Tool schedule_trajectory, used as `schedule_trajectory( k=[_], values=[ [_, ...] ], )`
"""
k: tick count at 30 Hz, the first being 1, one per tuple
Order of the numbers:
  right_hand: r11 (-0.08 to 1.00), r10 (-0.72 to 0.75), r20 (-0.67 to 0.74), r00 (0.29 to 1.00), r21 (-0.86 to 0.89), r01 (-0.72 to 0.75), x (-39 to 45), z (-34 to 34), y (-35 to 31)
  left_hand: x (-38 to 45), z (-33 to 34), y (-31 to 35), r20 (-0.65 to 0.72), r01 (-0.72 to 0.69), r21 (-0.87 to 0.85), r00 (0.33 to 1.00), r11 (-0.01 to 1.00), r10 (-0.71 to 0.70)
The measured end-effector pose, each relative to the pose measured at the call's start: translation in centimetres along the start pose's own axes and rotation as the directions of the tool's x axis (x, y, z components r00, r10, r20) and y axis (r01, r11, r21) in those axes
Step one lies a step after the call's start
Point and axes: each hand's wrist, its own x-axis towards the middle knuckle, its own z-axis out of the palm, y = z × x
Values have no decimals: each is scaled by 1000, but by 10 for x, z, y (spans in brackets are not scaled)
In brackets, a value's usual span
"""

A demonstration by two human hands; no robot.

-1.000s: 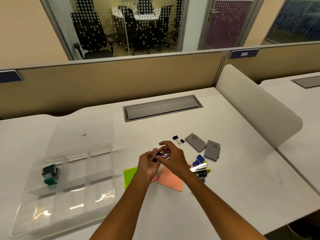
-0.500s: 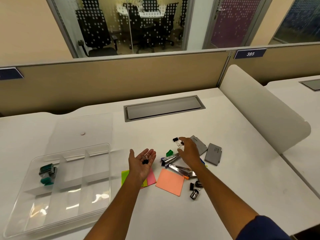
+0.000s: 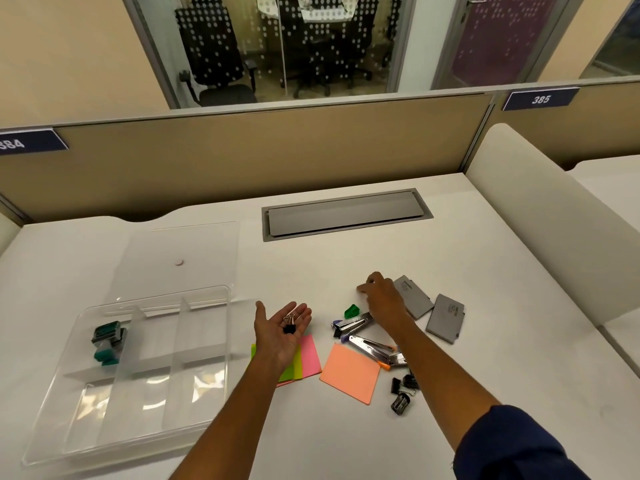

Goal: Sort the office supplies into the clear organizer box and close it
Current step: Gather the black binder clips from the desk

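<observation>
The clear organizer box point(image 3: 221, 403) lies open at the left of the desk, with green stamps point(image 3: 107, 341) in its far-left compartment. Its clear lid point(image 3: 180, 247) lies flat behind it. My left hand point(image 3: 277, 337) is palm up beside the box, and black binder clips point(image 3: 289, 325) rest in it. My right hand point(image 3: 382, 297) reaches into the pile of supplies. Its fingertips are pinched on the table over the spot where another black binder clip lay, and they hide that clip.
Two staplers point(image 3: 355, 321) point(image 3: 375, 351), a small green piece point(image 3: 352, 310), two grey cases point(image 3: 414, 296) point(image 3: 445, 318), green-pink sticky notes point(image 3: 308, 358), an orange pad point(image 3: 349, 372), more black clips point(image 3: 403, 382) and a sharpener point(image 3: 400, 405) lie around. Behind them is a grey cable hatch point(image 3: 346, 214). A white divider point(image 3: 540, 216) stands on the right.
My hands were together over the pile. The left has opened palm up with clips on it, and the right has reached to the far clip and closed its fingers over it.
</observation>
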Motion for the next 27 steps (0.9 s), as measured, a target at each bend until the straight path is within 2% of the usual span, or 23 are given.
schedule_trajectory(
  k=[6,15,19,22,27],
  values=[
    [962,152,-22,988,234,-143,1,0,1,0,4,-6,-3,11,34,1000,999,-11],
    [873,234,-100,967,460,-164,-16,-5,5,-6,11,-16,32,52,82,998,995,-55],
    [826,208,-127,970,554,-104,-23,-19,0,-9,15,-19,59,87,99,994,991,-93],
    [752,166,-113,980,657,-51,-31,-31,-16,-12,20,-24,74,112,114,990,987,-121],
    [652,-55,21,998,758,20,-45,-41,-53,-16,22,-31,138,156,110,976,982,-170]
  ],
)
